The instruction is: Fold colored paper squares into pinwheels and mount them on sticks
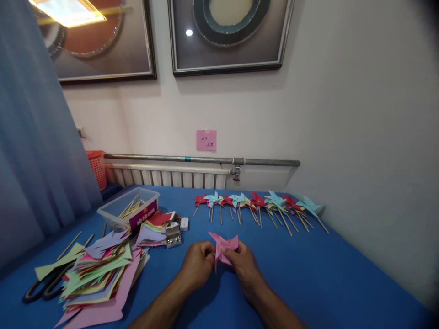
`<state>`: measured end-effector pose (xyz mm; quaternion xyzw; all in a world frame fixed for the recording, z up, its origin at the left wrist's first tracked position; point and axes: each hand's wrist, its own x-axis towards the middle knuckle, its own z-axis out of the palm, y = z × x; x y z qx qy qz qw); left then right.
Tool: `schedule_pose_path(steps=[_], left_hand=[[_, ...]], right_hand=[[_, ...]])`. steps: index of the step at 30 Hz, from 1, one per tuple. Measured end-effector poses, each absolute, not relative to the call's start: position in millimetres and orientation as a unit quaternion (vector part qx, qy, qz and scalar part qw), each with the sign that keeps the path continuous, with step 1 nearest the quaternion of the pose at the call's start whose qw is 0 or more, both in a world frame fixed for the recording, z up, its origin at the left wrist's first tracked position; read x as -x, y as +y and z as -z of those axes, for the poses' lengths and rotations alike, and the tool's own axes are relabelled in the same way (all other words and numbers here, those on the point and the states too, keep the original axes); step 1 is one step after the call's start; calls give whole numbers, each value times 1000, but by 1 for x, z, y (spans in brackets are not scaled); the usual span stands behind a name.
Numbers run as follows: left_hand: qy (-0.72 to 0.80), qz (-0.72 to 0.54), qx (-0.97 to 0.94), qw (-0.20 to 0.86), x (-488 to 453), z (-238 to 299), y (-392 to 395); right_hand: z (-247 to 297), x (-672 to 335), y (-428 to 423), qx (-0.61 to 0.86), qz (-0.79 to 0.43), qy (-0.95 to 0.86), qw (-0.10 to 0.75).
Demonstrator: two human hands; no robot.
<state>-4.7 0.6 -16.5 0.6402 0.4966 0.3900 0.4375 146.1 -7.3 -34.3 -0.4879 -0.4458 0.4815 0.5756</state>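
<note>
Both my hands meet over the blue table [325, 274], pinching a folded pink paper pinwheel [223, 247] between them. My left hand [198, 264] is closed on its left side, fingers curled at the centre. My right hand [244, 264] is closed on its right side, thumb pressed on the paper. The pinwheel's points stick up above my fingers.
A row of several finished red, blue and yellow pinwheels on sticks [260, 205] lies at the back. A pile of cut coloured paper [103, 269] sits left, with black scissors [44, 285], a clear box of sticks [128, 209] and a small metal tin [173, 237].
</note>
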Motion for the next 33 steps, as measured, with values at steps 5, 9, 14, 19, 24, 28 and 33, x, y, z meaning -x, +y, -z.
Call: schedule_pose_path(steps=[5, 9, 14, 19, 24, 28, 33], left_hand=[[481, -364, -630, 489, 9, 13, 3], [494, -337, -656, 461, 14, 9, 3], [485, -316, -689, 435, 17, 8, 2], [487, -303, -692, 438, 16, 8, 1], [478, -307, -678, 466, 16, 13, 4], [478, -336, -636, 504, 17, 15, 9], [503, -389, -534, 557, 18, 13, 17]], right_hand=[[34, -148, -4, 509, -473, -445, 565], [32, -152, -3, 527, -462, -439, 562], [28, -156, -3, 526, -455, -458, 553], [25, -156, -3, 529, -459, -461, 546], [21, -156, -5, 523, -473, -460, 540], [15, -156, -8, 494, -529, -427, 542], [13, -154, -7, 521, -506, -375, 577]])
